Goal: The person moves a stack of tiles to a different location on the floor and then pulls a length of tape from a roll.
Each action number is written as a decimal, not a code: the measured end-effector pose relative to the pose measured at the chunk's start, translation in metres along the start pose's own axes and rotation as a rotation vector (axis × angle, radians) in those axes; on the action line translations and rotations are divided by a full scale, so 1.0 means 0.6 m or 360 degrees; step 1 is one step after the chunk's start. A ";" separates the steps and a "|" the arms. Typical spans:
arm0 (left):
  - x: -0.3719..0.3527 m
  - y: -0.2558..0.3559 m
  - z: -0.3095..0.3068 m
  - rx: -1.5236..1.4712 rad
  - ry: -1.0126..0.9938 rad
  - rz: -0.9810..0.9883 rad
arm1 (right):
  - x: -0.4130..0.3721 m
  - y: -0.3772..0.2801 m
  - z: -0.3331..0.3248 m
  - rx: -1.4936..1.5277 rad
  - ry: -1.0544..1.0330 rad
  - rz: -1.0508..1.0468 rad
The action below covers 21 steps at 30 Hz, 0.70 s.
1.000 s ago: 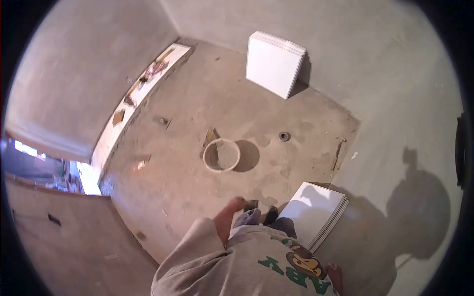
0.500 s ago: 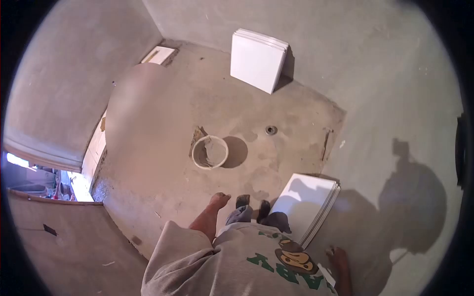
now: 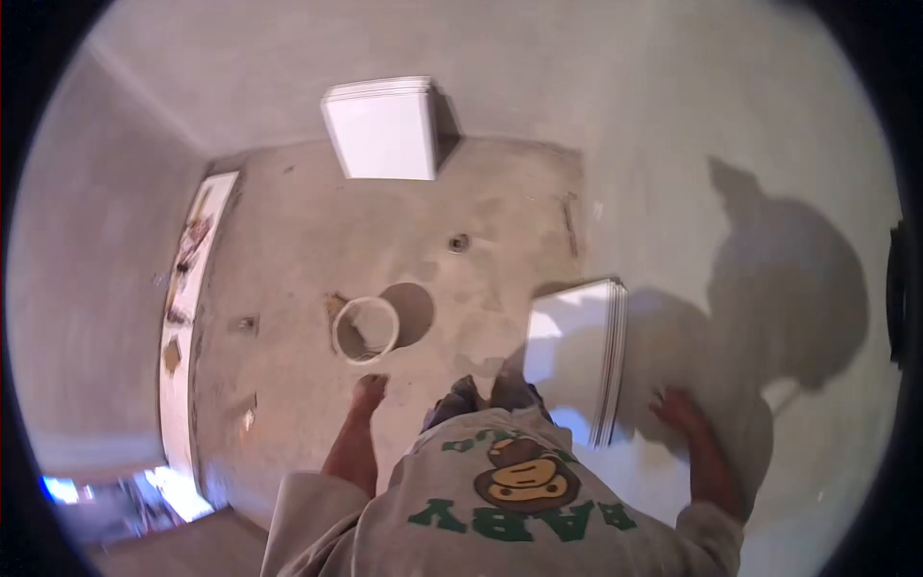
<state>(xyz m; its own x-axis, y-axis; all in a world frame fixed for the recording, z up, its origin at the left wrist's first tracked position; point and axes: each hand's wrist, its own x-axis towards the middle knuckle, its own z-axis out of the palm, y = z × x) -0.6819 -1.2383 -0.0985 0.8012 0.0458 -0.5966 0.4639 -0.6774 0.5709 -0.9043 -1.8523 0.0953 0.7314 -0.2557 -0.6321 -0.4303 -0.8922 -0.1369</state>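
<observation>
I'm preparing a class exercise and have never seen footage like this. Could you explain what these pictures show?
There's no machine, only the wearer's bare left hand and right hand. All the pictures come from one camera on the wearer's head, looking forward and down. On the floor are a bucket near the left hand and a stack of white panels leaning on the far wall. A second stack is near the right hand. Neither hand visibly holds anything.

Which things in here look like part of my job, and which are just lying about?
Probably the job:
bucket, nearest your left hand
near white stack, nearest your right hand
far white stack, looks similar

Apparently lying about:
brown piece on the white strip
small scrap on the floor
</observation>
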 end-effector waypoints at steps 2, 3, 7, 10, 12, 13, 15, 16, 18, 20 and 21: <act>-0.051 0.032 -0.026 -0.0317 -0.0143 -0.0115 | -0.005 -0.001 0.002 -0.0012 -0.0018 -0.0036; -0.078 0.047 -0.027 -0.0237 -0.0113 -0.0195 | 0.000 0.012 0.016 -0.0013 0.0000 -0.0095; -0.096 0.021 0.028 -0.0335 -0.0129 -0.0412 | -0.002 -0.027 -0.028 0.0207 -0.0160 0.0170; -0.113 0.023 0.080 -0.0307 -0.0292 -0.0496 | 0.003 -0.022 -0.017 0.0186 -0.0103 0.0191; -0.138 0.058 0.104 -0.0308 -0.0382 -0.0457 | 0.003 -0.007 0.001 0.0152 -0.0055 0.0145; -0.142 0.074 0.110 -0.0255 -0.0474 -0.0331 | 0.010 0.000 0.009 0.0093 -0.0014 0.0104; -0.152 0.112 0.101 -0.0147 -0.0560 -0.0139 | 0.007 -0.015 -0.002 0.0075 0.0035 0.0092; -0.142 0.111 0.094 -0.0115 -0.0583 -0.0116 | -0.006 -0.029 -0.026 0.0112 -0.0021 0.0089; -0.111 0.098 0.069 0.0004 -0.0594 0.0201 | -0.008 -0.026 -0.041 0.0177 -0.0075 0.0119; -0.073 0.098 0.034 -0.0126 -0.0471 -0.0129 | 0.001 -0.010 -0.020 0.0370 0.0085 0.0072; -0.044 0.078 0.015 -0.0170 -0.0399 -0.0189 | -0.001 -0.009 -0.017 0.0396 0.0056 0.0111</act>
<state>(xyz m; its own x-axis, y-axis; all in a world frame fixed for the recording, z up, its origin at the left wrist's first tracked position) -0.6849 -1.2781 -0.0609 0.6270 -0.0717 -0.7757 0.5963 -0.5966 0.5371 -0.8972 -1.8509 0.1043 0.7114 -0.3302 -0.6203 -0.5942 -0.7540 -0.2800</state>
